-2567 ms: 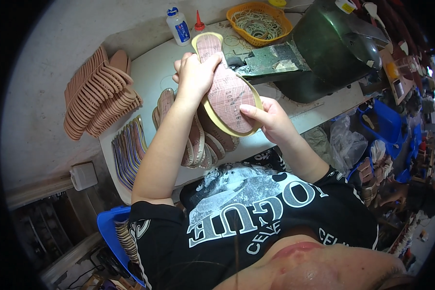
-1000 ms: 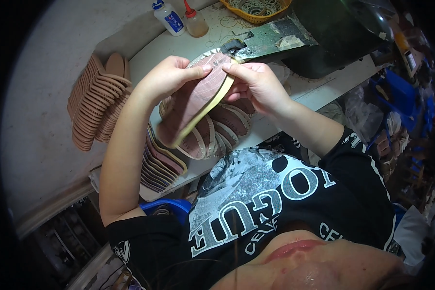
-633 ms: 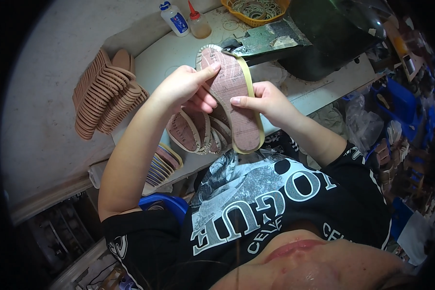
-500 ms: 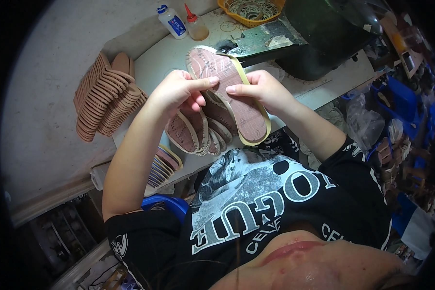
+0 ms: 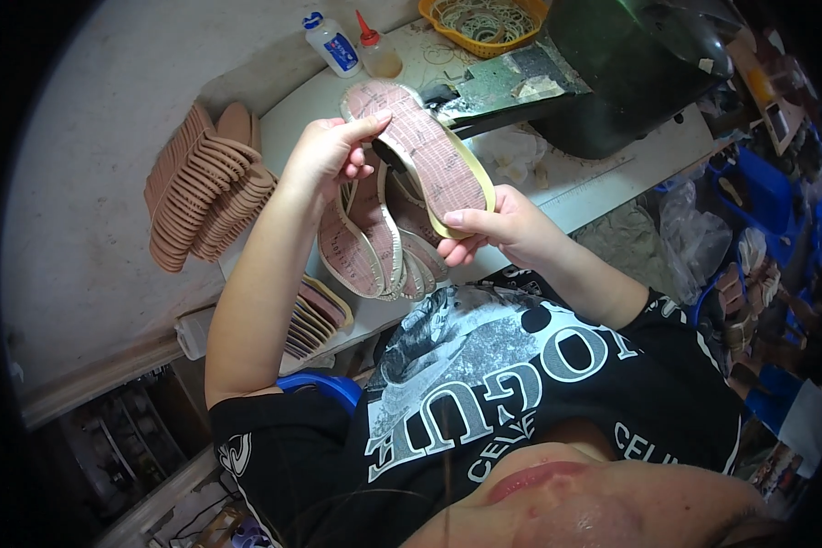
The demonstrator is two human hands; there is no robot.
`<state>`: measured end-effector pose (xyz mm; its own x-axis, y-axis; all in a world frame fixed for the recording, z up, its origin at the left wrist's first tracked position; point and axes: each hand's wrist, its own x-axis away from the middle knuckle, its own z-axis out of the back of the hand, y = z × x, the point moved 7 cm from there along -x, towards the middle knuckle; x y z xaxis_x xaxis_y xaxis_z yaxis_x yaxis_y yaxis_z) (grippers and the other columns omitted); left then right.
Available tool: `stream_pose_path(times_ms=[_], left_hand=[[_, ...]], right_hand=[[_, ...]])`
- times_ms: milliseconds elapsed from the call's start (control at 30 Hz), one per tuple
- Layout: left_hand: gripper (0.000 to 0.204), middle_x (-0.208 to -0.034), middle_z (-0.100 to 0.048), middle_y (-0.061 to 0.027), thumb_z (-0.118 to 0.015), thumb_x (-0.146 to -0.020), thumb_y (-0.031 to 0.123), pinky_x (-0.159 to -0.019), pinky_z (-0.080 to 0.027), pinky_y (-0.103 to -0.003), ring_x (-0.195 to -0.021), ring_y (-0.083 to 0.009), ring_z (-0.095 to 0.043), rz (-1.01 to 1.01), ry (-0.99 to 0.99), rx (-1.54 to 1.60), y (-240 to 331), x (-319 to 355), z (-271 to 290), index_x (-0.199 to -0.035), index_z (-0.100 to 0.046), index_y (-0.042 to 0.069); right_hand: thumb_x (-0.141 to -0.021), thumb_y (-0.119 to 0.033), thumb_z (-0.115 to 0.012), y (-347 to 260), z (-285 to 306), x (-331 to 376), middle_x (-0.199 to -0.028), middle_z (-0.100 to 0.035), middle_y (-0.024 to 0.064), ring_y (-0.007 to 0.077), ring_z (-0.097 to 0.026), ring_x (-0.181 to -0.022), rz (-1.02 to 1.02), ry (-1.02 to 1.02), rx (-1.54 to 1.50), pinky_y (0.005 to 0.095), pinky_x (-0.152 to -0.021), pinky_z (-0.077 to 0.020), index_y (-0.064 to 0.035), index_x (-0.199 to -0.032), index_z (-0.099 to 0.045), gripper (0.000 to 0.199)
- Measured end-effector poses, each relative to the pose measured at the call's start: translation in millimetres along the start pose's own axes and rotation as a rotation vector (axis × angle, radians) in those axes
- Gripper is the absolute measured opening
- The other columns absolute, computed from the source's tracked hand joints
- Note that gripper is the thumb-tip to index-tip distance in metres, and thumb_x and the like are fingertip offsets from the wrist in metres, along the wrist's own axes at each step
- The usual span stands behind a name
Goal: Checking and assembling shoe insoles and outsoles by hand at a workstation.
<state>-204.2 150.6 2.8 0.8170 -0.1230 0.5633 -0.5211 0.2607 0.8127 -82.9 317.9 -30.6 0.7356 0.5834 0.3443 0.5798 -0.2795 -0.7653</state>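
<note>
A pink insole (image 5: 429,146) with a pale yellow strip along its right edge is held up over the table, tilted. My left hand (image 5: 336,151) is closed on its left edge near the far end, thumb on top. At the near rounded end, my right hand (image 5: 498,226) pinches it, thumb above and fingers curled underneath. Below and behind it lie several similar pink insoles (image 5: 349,251) with pale pleated rims, overlapping in a fan and partly covered by the held one.
Stacked brown soles (image 5: 201,187) stand at the left by the wall. Several edged insoles (image 5: 320,315) stand in a row nearer. At the back are a white bottle (image 5: 333,46), a red-tipped glue bottle (image 5: 377,50) and a yellow basket (image 5: 484,27). A dark green machine (image 5: 612,73) stands right.
My right hand has slid from the insole's middle edge to its near end. The insole has tilted, and my left hand still grips its left edge, slightly farther off.
</note>
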Motion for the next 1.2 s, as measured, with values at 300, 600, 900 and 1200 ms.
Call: stream_pose_path(times_ms=[300, 600, 900, 1200], left_hand=[[0.06, -0.074, -0.062, -0.0064, -0.072, -0.07, 0.057, -0.057, -0.047, -0.025, -0.061, -0.0113, -0.055, 0.067, -0.117, -0.465, 29, -48, 33, -0.088, -0.062, 0.001], [0.055, -0.131, -0.048, -0.0124, -0.077, -0.073, 0.031, -0.092, -0.044, -0.032, -0.119, -0.019, -0.046, -0.781, -0.657, -0.934, 86, -51, -28, -0.117, -0.058, 0.005], [0.024, -0.078, -0.057, 0.0008, -0.072, -0.081, 0.02, -0.06, -0.046, -0.021, -0.073, -0.0059, -0.054, -0.154, -0.755, -0.642, 60, -44, -33, -0.085, -0.055, 0.003], [0.027, -0.068, -0.053, 0.0015, -0.069, -0.084, 0.026, -0.048, -0.035, -0.019, -0.057, -0.0043, -0.045, -0.139, -0.533, -0.503, 46, -25, -20, -0.08, -0.054, 0.004]], right_hand=[[-0.089, -0.019, -0.059, -24, -7, -32, -0.076, -0.067, 0.0143, 0.017, -0.066, -0.062, 0.251, 0.214, -0.21, 0.0256, -0.061, -0.0547, 0.0044, -0.098, -0.061, 0.025], [-0.091, -0.021, -0.057, -35, -7, -55, -0.083, -0.067, 0.0153, 0.0162, -0.067, -0.069, 0.231, 0.248, -0.277, 0.0253, -0.066, -0.0551, 0.005, -0.102, -0.059, 0.029], [-0.093, -0.028, -0.055, -42, -2, -56, -0.086, -0.068, 0.0171, 0.0174, -0.068, -0.073, 0.149, 0.25, -0.234, 0.0235, -0.066, -0.0548, 0.0072, -0.099, -0.062, 0.036], [-0.094, -0.029, -0.054, -48, 3, -52, -0.087, -0.068, 0.016, 0.0168, -0.069, -0.074, 0.164, 0.25, -0.186, 0.0238, -0.066, -0.0554, 0.0045, -0.1, -0.063, 0.036]])
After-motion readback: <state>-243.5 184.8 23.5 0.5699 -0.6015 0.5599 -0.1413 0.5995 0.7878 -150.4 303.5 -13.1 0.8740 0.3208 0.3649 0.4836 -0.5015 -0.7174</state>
